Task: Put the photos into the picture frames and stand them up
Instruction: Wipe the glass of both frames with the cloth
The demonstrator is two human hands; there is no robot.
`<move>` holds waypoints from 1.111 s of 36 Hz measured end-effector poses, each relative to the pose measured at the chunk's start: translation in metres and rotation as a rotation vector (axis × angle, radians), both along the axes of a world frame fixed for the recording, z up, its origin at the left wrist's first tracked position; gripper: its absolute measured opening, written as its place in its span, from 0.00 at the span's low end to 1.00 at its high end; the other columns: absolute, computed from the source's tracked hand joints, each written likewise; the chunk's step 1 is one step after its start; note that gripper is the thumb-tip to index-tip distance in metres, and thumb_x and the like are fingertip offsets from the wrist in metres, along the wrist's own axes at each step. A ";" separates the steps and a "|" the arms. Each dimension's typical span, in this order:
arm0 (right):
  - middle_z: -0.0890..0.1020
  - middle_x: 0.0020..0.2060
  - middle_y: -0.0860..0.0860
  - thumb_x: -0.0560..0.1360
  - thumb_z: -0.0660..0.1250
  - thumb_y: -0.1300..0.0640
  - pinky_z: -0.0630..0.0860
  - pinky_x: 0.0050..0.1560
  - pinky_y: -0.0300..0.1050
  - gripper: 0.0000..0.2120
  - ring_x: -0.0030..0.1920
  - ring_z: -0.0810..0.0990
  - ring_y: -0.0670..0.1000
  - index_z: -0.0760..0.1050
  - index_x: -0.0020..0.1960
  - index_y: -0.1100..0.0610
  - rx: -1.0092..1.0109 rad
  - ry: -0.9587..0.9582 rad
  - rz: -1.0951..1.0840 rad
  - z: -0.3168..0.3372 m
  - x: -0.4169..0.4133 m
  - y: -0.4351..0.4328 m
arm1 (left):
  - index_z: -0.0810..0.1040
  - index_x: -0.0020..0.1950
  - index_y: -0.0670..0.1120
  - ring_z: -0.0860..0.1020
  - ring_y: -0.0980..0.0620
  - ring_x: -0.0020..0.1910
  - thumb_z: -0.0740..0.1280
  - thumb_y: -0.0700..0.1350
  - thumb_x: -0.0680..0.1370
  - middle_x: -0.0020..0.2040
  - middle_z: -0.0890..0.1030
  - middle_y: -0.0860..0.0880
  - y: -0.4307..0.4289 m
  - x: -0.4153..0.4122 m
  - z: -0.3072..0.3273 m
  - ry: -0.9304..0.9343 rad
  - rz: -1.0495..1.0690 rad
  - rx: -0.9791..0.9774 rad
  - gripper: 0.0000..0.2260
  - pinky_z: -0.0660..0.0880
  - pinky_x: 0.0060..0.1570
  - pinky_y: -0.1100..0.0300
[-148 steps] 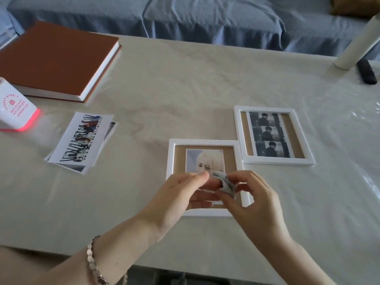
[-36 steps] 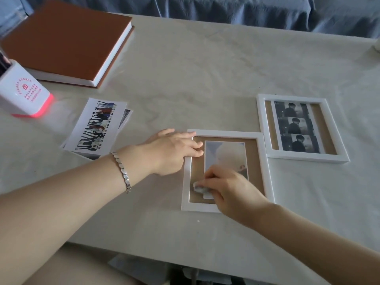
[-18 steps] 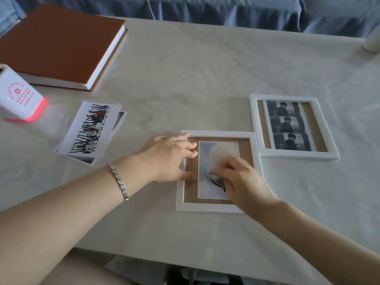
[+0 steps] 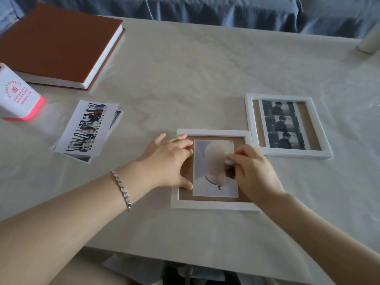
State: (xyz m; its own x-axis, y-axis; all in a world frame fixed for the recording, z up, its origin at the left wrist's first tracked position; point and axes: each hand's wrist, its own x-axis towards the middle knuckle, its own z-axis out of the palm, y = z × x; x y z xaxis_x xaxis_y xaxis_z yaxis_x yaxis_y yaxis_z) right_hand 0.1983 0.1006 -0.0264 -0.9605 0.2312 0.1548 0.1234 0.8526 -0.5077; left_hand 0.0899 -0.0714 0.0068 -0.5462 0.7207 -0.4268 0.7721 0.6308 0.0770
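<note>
The head camera, the only view, looks down on a pale desk (image 4: 205,75) with the near frame (image 4: 213,205) lying flat at 6 o'clock, just in front of the person. A portrait photo (image 4: 213,182) rests on the frame's brown backing. The left hand (image 4: 166,161) comes in from 8 o'clock and lies across the frame's left rail. Its grip is apart and holds nothing: the fingers are straight and the thumb touches the photo's lower left corner, probably to pin frame and print so neither slides. The right hand (image 4: 255,175) comes in from 4 o'clock with its grip clamped on a small pale wad (image 4: 229,161), fingers curled, and presses it onto the photo's right half. This looks like wiping or smoothing, though what the wad is made of cannot be told. The photo's long axis runs from 12 to 6, its top toward 12 and the collar toward 6, square with the rails. A far frame (image 4: 248,120), also flat, sits at 2 o'clock of the near one, corners just beside each other, and holds a strip photo (image 4: 282,124) on the same axis. Spare photos (image 4: 88,128) wait at 10 o'clock. Neither frame is standing yet.
</note>
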 end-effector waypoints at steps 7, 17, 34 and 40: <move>0.78 0.39 0.52 0.69 0.55 0.62 0.75 0.38 0.40 0.17 0.38 0.78 0.54 0.82 0.45 0.59 -0.016 -0.008 0.357 0.000 0.029 -0.022 | 0.65 0.70 0.46 0.55 0.57 0.74 0.69 0.61 0.68 0.77 0.47 0.56 0.007 0.000 -0.001 -0.073 -0.007 -0.002 0.35 0.45 0.73 0.54; 0.79 0.37 0.56 0.69 0.56 0.63 0.71 0.39 0.36 0.15 0.38 0.77 0.55 0.82 0.43 0.61 -0.003 0.022 0.211 -0.001 0.021 -0.010 | 0.66 0.67 0.45 0.68 0.49 0.66 0.75 0.57 0.64 0.72 0.65 0.50 0.018 0.003 0.010 -0.057 0.015 0.017 0.36 0.60 0.61 0.62; 0.78 0.42 0.48 0.70 0.61 0.63 0.76 0.42 0.36 0.12 0.43 0.75 0.45 0.82 0.47 0.55 -0.020 -0.190 0.349 0.012 0.051 0.006 | 0.59 0.71 0.63 0.56 0.58 0.73 0.71 0.53 0.70 0.77 0.45 0.57 0.013 0.008 0.006 -0.174 0.084 0.019 0.33 0.65 0.60 0.61; 0.81 0.43 0.50 0.67 0.63 0.66 0.77 0.43 0.37 0.12 0.43 0.78 0.48 0.82 0.45 0.57 -0.027 -0.162 0.399 0.010 0.037 -0.019 | 0.60 0.71 0.63 0.55 0.58 0.74 0.71 0.52 0.70 0.77 0.45 0.58 0.015 0.008 0.008 -0.176 0.111 0.008 0.33 0.64 0.62 0.61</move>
